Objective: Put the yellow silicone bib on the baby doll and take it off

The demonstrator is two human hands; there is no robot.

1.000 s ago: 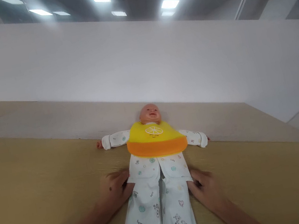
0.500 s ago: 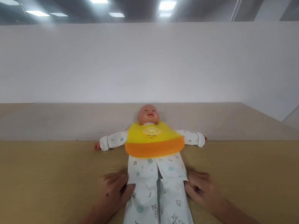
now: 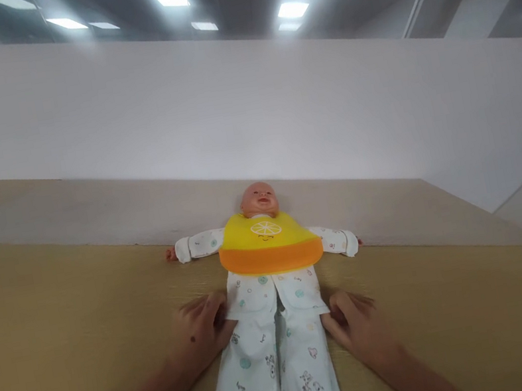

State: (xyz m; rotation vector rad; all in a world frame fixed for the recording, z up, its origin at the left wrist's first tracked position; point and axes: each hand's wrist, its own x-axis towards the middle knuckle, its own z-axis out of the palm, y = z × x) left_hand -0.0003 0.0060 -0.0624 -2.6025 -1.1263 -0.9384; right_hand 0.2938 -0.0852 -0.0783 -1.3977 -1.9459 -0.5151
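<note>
A baby doll (image 3: 258, 198) lies on its back on a tan table (image 3: 64, 338), arms spread. It wears a white patterned shirt (image 3: 268, 292), matching white trousers (image 3: 272, 375) and a yellow and orange bib (image 3: 268, 245). My left hand (image 3: 199, 331) presses against the doll's left hip, fingers on the trouser waist. On the other side, my right hand (image 3: 357, 327) grips the waist edge of the trousers. The doll's feet are out of view below.
A white partition wall (image 3: 247, 117) runs behind the table, with a grey ledge (image 3: 93, 215) between wall and tabletop. Ceiling lights show above. The tabletop stretches left and right of the doll.
Both hands stay at the doll's hips; the right hand's fingers have shifted a little at the waist edge. The view has barely moved.
</note>
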